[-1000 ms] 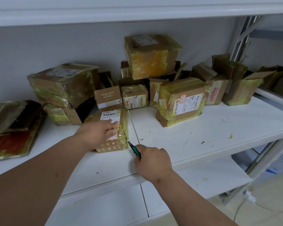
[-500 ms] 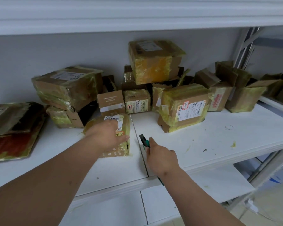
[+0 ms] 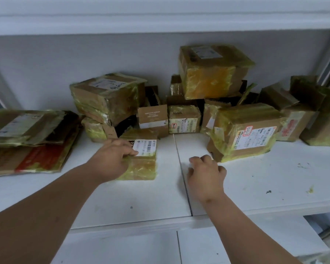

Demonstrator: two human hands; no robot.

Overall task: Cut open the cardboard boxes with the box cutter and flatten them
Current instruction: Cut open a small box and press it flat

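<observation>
Shelf of white board, lower half of frame, seam running down its middle. Left hand at centre-left rests on a small flat cardboard box wrapped in yellowish tape, fingers curled over its top by the white barcode label; grip grasping the box. Right hand just right of the seam, knuckles up, fingers curled under; box cutter not visible, and cannot tell whether the grip holds anything. Right hand sits near, not touching, a larger taped brown box with a white shipping label at centre-right. Behind, against the grey wall, a heap of more taped cardboard boxes; one big yellow-taped box perched on top, upper centre. Tilted box with handwritten label left of centre. Flattened cardboard stack with a red panel at far left edge.
</observation>
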